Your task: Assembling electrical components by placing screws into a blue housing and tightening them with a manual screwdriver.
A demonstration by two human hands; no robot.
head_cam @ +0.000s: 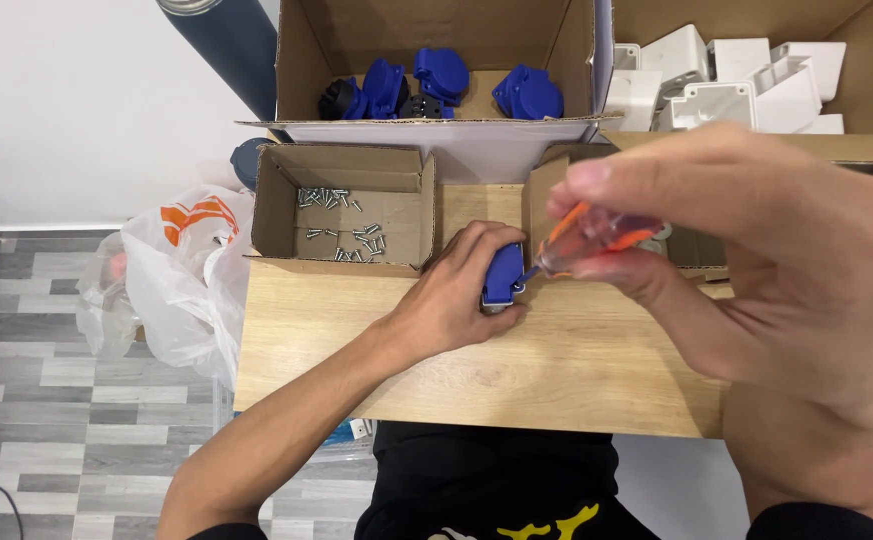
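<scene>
A: Blue socket part (504, 272), why pinned on the wooden board (577, 370)?
B: Left hand (457, 295) clamps it steady; right hand (757, 250) fingers pinch orange-handled screwdriver (597, 235), tip on it. Screws in small cardboard box (342, 215) nearby.

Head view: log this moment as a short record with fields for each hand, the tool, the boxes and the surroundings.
left hand: left hand presses a blue plastic part down on the wooden board
right hand: right hand grips a screwdriver with a clear orange handle, tip at the blue part
small box: open cardboard box with loose screws
back left box: more blue parts
back right box: white plastic parts
surroundings: white plastic bag on grey floor, left of the board
</scene>
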